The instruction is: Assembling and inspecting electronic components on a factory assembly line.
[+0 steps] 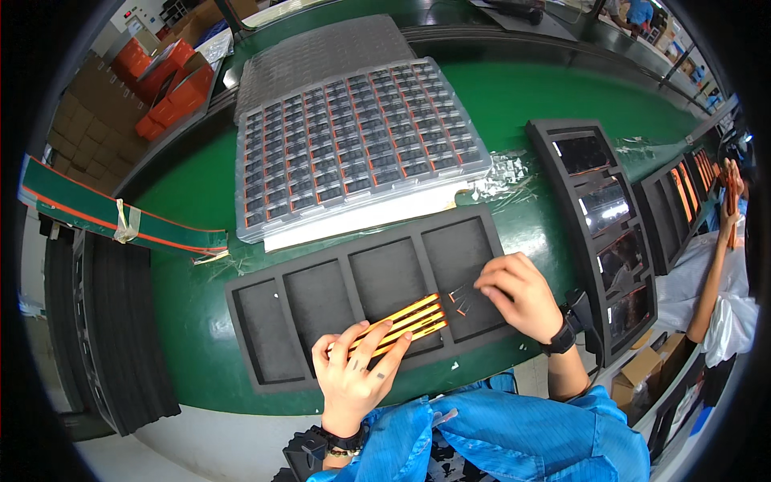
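Note:
My left hand (pixel 353 371) wraps over a row of flat dark pieces with yellow-orange edges (pixel 414 320), standing side by side on the black foam tray (pixel 319 265). They rest at the tray's middle compartments, leaning over a divider. My right hand (pixel 522 297) hovers above the right-hand compartment, its fingers curved and the thumb apart, with nothing visible in them. Just left of its fingertips are a few small orange-and-dark parts with thin leads (pixel 459 301). Whether these touch the foam, I cannot tell.
Beyond the tray stands a clear blister tray (pixel 361 136) filled with small dark-and-orange parts. Another foam tray (pixel 574 132) with glossy dark panels lies at right. Further right, another person's hand (pixel 729 189) is near a third foam tray (pixel 671 257). Stacked black foam (pixel 124 321) stands at left.

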Demonstrator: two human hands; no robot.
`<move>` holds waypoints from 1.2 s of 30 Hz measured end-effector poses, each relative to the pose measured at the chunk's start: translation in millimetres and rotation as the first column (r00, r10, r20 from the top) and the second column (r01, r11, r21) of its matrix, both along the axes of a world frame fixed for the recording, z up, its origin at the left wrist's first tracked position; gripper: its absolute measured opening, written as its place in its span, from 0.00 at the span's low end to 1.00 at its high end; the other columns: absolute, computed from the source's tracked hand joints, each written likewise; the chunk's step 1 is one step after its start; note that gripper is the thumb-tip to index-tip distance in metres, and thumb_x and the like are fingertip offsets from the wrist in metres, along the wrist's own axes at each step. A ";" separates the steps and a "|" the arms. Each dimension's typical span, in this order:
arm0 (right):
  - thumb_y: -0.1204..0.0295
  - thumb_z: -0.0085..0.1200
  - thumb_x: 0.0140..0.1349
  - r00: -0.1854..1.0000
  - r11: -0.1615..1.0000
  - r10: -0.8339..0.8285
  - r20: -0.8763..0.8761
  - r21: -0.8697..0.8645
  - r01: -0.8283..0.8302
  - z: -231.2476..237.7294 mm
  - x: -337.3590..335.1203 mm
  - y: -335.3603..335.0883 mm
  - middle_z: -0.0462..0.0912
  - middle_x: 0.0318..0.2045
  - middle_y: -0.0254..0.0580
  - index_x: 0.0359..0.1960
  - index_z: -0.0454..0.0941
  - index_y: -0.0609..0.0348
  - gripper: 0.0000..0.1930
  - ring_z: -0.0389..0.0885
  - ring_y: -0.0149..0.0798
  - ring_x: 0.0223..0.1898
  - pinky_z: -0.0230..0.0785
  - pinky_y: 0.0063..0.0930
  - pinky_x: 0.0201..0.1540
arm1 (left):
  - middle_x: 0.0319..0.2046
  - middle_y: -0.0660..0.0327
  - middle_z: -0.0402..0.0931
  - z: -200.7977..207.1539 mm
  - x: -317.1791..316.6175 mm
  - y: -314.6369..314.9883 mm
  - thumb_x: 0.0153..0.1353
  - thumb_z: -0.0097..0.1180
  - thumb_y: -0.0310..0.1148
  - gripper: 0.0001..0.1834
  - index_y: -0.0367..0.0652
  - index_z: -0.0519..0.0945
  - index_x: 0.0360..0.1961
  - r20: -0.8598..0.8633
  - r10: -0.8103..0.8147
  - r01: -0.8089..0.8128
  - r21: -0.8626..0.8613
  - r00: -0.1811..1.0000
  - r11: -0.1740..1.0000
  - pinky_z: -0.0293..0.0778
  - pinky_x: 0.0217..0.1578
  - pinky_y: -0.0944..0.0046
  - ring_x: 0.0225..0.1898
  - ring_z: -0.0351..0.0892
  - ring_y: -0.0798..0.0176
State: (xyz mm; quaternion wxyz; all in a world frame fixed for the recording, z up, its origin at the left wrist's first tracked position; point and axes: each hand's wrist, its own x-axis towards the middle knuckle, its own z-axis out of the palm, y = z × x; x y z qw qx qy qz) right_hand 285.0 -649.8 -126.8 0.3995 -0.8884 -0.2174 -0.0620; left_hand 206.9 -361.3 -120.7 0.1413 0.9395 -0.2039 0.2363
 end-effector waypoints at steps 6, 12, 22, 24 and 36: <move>0.71 0.66 0.53 0.972 0.904 0.235 0.016 -0.370 -0.213 -14.5 -7.4 11.0 0.77 0.39 0.31 0.37 0.81 0.50 0.10 0.79 0.38 0.42 0.78 0.32 0.42 | 0.51 0.74 0.82 1.2 1.5 -2.3 0.46 0.78 0.34 0.23 0.69 0.87 0.45 -0.001 -0.002 0.002 -0.017 1.000 1.000 0.64 0.50 0.53 0.50 0.78 0.61; 0.71 0.66 0.55 0.959 0.868 0.271 -0.087 -0.409 -0.282 -15.7 -2.4 6.3 0.76 0.37 0.34 0.36 0.78 0.53 0.10 0.81 0.38 0.39 0.79 0.32 0.38 | 0.51 0.74 0.82 0.8 0.0 -1.4 0.45 0.78 0.35 0.23 0.68 0.88 0.45 -0.013 0.003 -0.003 -0.014 1.000 1.000 0.64 0.50 0.53 0.50 0.78 0.61; 0.81 0.62 0.66 0.893 0.815 0.269 -0.361 0.579 -0.011 -19.0 -31.1 31.6 0.87 0.40 0.45 0.41 0.78 0.64 0.06 0.88 0.30 0.37 0.80 0.20 0.29 | 0.51 0.74 0.82 1.9 -1.6 -1.2 0.46 0.77 0.37 0.24 0.70 0.88 0.47 -0.028 0.001 -0.001 -0.026 1.000 1.000 0.64 0.50 0.53 0.51 0.78 0.62; 0.81 0.61 0.67 0.917 0.774 0.213 -0.338 0.630 0.053 -18.1 -37.2 42.1 0.88 0.39 0.47 0.43 0.77 0.66 0.07 0.89 0.31 0.38 0.81 0.20 0.30 | 0.51 0.74 0.81 2.0 -1.3 -1.3 0.46 0.77 0.37 0.24 0.70 0.88 0.47 -0.028 0.003 -0.004 -0.028 1.000 1.000 0.64 0.50 0.53 0.52 0.77 0.62; 0.85 0.65 0.57 0.953 0.871 0.236 0.188 0.394 -0.293 -19.5 -32.0 53.8 0.90 0.36 0.46 0.38 0.80 0.62 0.10 0.91 0.44 0.37 0.83 0.33 0.39 | 0.52 0.75 0.81 1.5 -2.3 -0.9 0.47 0.77 0.38 0.23 0.71 0.88 0.47 -0.037 0.007 -0.008 -0.023 0.999 1.000 0.64 0.51 0.53 0.52 0.77 0.63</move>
